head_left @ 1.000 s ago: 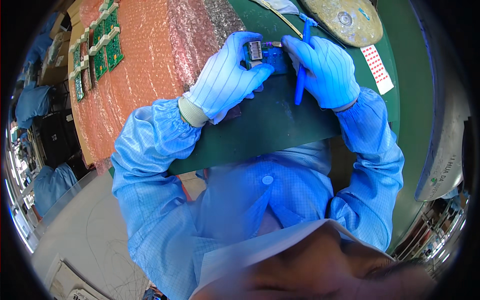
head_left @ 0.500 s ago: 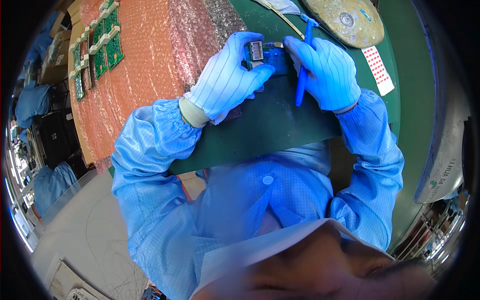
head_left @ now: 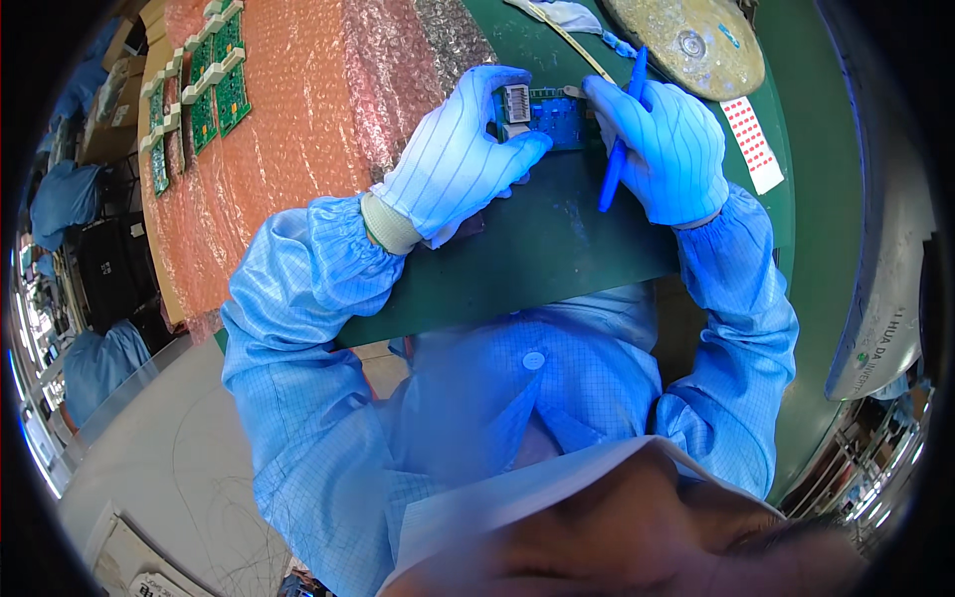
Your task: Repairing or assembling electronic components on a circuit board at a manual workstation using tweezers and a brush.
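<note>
My left hand, in a white striped glove, grips a small green circuit board by its left end, thumb below and fingers above. A silver connector block stands on the board beside my fingers. My right hand, gloved too, is closed round a blue pen-shaped tool, which slants out above and below the fingers. At its fingertips a small pale metallic piece meets or overlaps the board's upper right edge; I cannot tell what it belongs to. Blue light falls on both gloves.
Pink bubble wrap covers the left of the green table, with several circuit boards on it. At the back right lie a round stained lid-like disc, a thin stick, a white cloth and a red-marked label strip.
My right hand has shifted a little to the right with the blue tool, which now leans more. More of the board's right end shows. My left hand has hardly moved.
</note>
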Action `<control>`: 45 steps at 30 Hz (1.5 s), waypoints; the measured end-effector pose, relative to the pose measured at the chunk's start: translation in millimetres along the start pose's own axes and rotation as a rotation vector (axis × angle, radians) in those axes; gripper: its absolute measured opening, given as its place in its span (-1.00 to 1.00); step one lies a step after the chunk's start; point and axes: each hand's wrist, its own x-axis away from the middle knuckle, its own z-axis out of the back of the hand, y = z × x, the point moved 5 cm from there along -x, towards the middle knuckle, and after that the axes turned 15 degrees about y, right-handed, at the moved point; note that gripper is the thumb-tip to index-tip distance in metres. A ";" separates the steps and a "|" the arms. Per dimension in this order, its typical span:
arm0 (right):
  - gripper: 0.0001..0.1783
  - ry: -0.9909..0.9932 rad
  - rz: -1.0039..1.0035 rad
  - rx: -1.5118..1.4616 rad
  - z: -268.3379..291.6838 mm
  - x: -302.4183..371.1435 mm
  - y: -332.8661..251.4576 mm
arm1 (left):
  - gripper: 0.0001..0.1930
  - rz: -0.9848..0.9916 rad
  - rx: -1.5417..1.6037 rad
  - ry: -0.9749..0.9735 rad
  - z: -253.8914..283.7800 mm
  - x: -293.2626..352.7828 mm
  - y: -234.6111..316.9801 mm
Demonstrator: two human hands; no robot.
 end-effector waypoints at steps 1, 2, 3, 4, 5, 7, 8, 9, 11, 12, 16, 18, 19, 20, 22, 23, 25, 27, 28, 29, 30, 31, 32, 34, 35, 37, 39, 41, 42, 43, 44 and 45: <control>-0.52 -0.010 0.001 -0.004 0.9 -0.3 -0.3 | -0.41 0.000 0.000 0.001 0.0 0.0 -0.3; -0.51 -0.019 0.001 -0.007 1.1 -0.4 -0.6 | -0.41 -0.006 0.002 0.007 0.4 0.1 -0.2; -0.51 -0.018 0.002 -0.007 -0.2 -0.6 -0.8 | -0.41 -0.011 0.005 0.014 0.8 0.3 0.0; -0.51 -0.002 -0.002 0.006 -2.4 -0.6 -0.2 | -0.41 -0.016 0.008 0.019 0.7 0.3 0.4; -0.50 0.014 -0.006 0.020 -4.7 -0.7 0.2 | -0.41 -0.017 0.008 0.019 0.6 0.4 1.0; -0.49 0.030 -0.010 0.033 -5.0 -1.5 0.0 | -0.41 -0.003 0.003 0.013 0.5 0.6 2.0; -0.49 -0.003 0.009 0.038 -5.8 -1.9 -1.0 | -0.41 0.004 0.001 0.010 0.4 0.8 2.0; -0.48 -0.035 0.028 0.045 -6.5 -2.3 -2.0 | -0.41 0.002 0.001 0.010 0.5 0.9 2.3; -0.47 -0.068 0.047 0.052 -8.2 -2.6 -2.8 | -0.42 0.006 0.003 0.013 0.6 0.8 2.1; -0.47 -0.032 0.018 0.045 -8.1 -3.6 -0.8 | -0.42 0.008 0.004 0.014 0.5 0.7 2.0; -0.48 0.024 -0.007 0.034 -10.1 -6.0 1.7 | -0.43 -0.003 0.006 0.015 0.3 0.9 2.4; -0.48 -0.014 0.062 0.046 -12.7 -6.6 -1.1 | -0.43 -0.016 -0.003 0.033 1.4 1.0 2.6; -0.48 -0.013 0.062 0.049 -10.8 -8.7 0.2 | -0.42 -0.031 -0.010 0.050 2.3 0.7 5.3; -0.48 0.027 -0.021 0.074 -6.0 -12.9 5.9 | -0.42 -0.047 -0.017 0.067 4.0 0.6 10.6; -0.50 0.105 -0.129 0.047 4.7 -15.0 16.2 | -0.42 -0.022 0.033 0.076 15.9 1.7 18.7; -0.50 0.112 -0.124 0.051 4.3 -14.3 18.8 | -0.42 0.007 0.083 0.083 27.4 3.0 25.2; -0.54 0.468 -0.195 -0.028 14.0 -8.1 29.1 | -0.42 -0.061 0.111 0.196 62.0 3.7 46.5; -0.57 0.341 -0.455 -0.112 21.5 -6.2 30.8 | -0.43 -0.215 0.048 0.383 104.4 11.4 68.2; -0.59 0.309 -0.290 -0.108 22.8 -16.1 22.0 | -0.44 -0.274 0.009 0.457 114.2 13.8 75.3; -0.61 0.275 -0.121 -0.120 18.9 -28.5 9.8 | -0.43 -0.259 -0.008 0.483 115.3 16.0 78.5; -0.63 0.240 0.048 -0.130 15.4 -39.7 -3.6 | -0.43 -0.244 -0.025 0.507 114.0 17.8 80.7; -0.69 0.241 0.078 -0.150 19.4 -52.9 -17.4 | -0.43 -0.219 -0.016 0.493 111.1 16.0 78.3; -0.69 0.244 0.086 -0.150 21.3 -55.1 -16.0 | -0.43 -0.194 -0.008 0.478 108.5 11.5 71.7; -0.75 0.173 -0.145 -0.147 21.7 -54.8 3.1 | -0.42 -0.220 0.079 0.391 102.3 1.6 57.4; -0.82 0.111 -0.259 -0.025 21.4 -56.0 10.8 | -0.42 -0.222 0.082 0.396 101.2 -2.4 51.3; -0.83 0.081 -0.289 0.005 14.0 -57.4 17.6 | -0.44 -0.128 0.102 0.338 94.6 -13.0 38.1; -0.85 0.016 -0.345 0.046 2.5 -59.1 26.9 | -0.44 -0.081 0.072 0.305 91.0 -14.3 32.4; -0.83 0.124 -0.335 -0.052 8.8 -59.8 31.7 | -0.44 -0.081 0.080 0.305 89.6 -15.2 31.8; -0.80 0.232 -0.326 -0.151 16.2 -58.4 35.3 | -0.44 -0.081 0.087 0.302 88.6 -15.8 31.7; -0.78 0.339 -0.316 -0.250 23.9 -56.4 38.4 | -0.44 -0.081 0.095 0.300 87.8 -15.8 31.8; -0.70 0.211 -0.714 -0.631 16.6 -43.9 47.2 | -0.44 -0.081 0.097 0.304 87.9 -15.6 31.8; -0.70 0.209 -0.710 -0.631 16.8 -38.5 50.3 | -0.44 -0.065 0.087 0.286 87.0 -15.5 31.6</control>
